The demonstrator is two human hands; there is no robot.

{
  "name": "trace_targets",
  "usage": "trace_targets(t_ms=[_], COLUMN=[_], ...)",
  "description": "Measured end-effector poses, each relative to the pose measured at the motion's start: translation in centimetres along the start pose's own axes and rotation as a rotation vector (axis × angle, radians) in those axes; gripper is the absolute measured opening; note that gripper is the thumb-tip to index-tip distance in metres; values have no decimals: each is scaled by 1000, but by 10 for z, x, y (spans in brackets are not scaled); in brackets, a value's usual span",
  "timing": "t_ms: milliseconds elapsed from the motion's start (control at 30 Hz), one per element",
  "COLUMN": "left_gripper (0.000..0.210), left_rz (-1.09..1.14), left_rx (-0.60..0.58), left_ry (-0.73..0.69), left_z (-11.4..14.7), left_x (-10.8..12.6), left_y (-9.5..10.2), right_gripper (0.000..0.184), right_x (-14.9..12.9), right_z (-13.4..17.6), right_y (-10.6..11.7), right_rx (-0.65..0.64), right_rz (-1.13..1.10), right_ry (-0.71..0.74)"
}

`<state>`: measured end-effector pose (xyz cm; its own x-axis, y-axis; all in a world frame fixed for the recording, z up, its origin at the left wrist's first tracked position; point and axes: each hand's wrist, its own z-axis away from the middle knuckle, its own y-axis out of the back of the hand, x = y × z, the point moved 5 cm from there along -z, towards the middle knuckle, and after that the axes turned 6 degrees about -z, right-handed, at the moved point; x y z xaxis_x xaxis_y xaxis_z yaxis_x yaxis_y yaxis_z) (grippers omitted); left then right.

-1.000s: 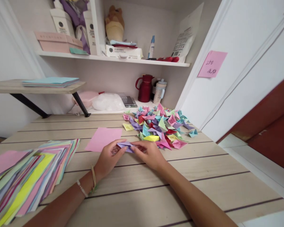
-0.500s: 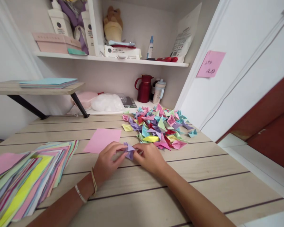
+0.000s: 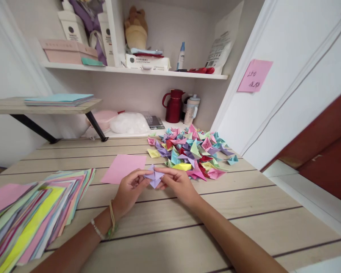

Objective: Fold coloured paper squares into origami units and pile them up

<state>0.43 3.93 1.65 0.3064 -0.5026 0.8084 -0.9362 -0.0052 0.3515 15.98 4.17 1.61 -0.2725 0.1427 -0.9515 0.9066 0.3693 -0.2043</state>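
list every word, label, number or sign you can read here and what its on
"250": handwritten on the pink paper note on the wall; the characters below it are too unclear to read surely.
Too small or blurred to read:
print on the white soft pack
lettering on the blue-capped bottle
print on the white pouch
labels on the two white bottles
faint lettering on the pink box

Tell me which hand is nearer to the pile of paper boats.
Right. The right hand is close to the near left edge of the pile of paper boats; the left hand is farther left, on the other side of the folded purple paper.
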Motion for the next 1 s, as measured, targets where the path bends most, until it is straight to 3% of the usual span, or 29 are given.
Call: trace_targets(t_ms=[133, 267, 367, 600, 767, 867, 1000], left_gripper=[18, 12, 12, 12, 44, 47, 29], left_rz=[121, 103, 118, 206, 201, 105, -101], left_rx=[-7, 47, 13, 36, -17, -26, 35], left_ry=[84, 83, 120, 147, 204, 207, 151], left_z=[-1, -2, 0, 2, 4, 5, 4], left_x=[1, 8, 8, 0, -11, -14, -7], left_y=[0, 3, 1, -1, -6, -6, 0], right_gripper=[32, 24, 20, 20, 30, 41, 28], right_x=[-1, -3, -5, -5, 0, 1, -9], right_z=[1, 0, 0, -1, -2, -1, 1], right_y=[-1, 1, 4, 3, 4, 6, 7], right_rx=[-13, 32, 89, 107, 82, 84, 79], right_rz=[-73, 34, 101, -12, 30, 130, 482], right_ry=[-27, 3, 48, 57, 10, -2, 150])
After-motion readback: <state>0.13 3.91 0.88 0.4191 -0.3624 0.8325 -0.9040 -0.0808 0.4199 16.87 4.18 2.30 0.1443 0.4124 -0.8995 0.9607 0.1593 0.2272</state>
